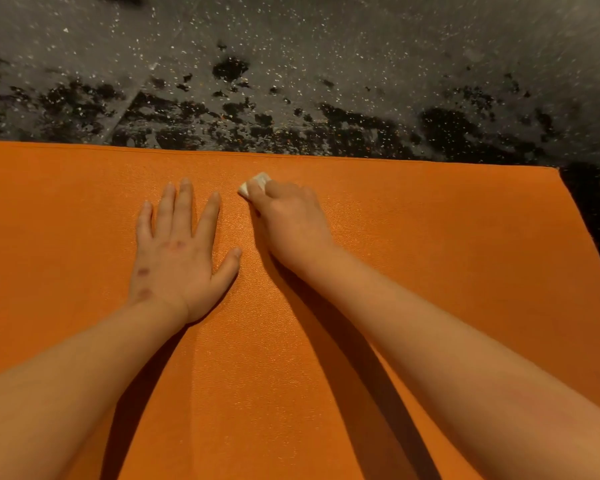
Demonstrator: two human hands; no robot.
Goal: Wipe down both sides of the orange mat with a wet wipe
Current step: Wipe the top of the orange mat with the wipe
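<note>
**Right hand** (290, 223): knuckles up, fingers curled down over a wet wipe (255, 183), gripping it and holding it against the mat. The index finger lies across the top of the wipe. The bare forearm reaches in from the lower right.

**Wet wipe:** white, bunched into a small pad. Only its far corner shows past the fingertips; the rest is hidden under the hand. It touches the mat near the far edge, about mid-frame.

**Left hand** (177, 258): flat, palm down, fingers straight and slightly spread, thumb angled out to the right. It holds nothing and rests on the mat just beside the right hand without touching it. There are dark reddish marks on its back and wrist. The forearm is bare.

**Orange mat** (430, 254): one even orange sheet with a fine pebbled texture and a faint sheen between the hands. It lies flat and unrolled on the floor, under both hands and forearms. The far edge is straight, with a thin line just inside it, and runs left to right, dipping slightly toward the right. The far right corner is in view, and the right edge runs from it toward the viewer. The left and near edges are out of frame, so the long axis cannot be told.

**Floor** (291, 64): dark grey with white flecks, and black blotches close to the mat's far edge.
</note>
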